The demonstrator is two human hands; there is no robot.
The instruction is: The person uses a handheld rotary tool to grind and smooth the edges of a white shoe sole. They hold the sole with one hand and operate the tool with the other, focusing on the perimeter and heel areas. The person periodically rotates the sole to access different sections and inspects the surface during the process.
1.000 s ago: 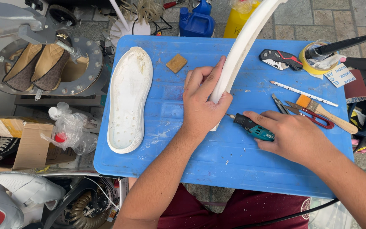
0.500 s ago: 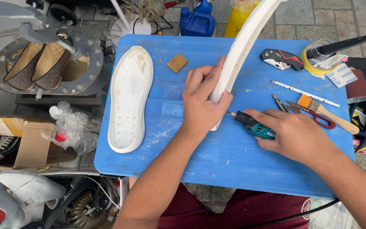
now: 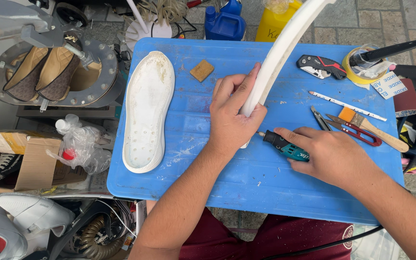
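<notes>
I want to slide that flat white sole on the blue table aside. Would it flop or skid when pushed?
The white sole lies flat on the blue table, so it would probably slide rather than roll or tip. It looks thin and rubbery, so lifted by one end it would likely bend somewhat. It is probably light for its size, judging by its thin rim.

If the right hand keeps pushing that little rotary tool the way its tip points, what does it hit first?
Most likely the lower end of the white sole strip that the left hand grips; the tool in the right hand points straight at it, gap unclear.
</notes>
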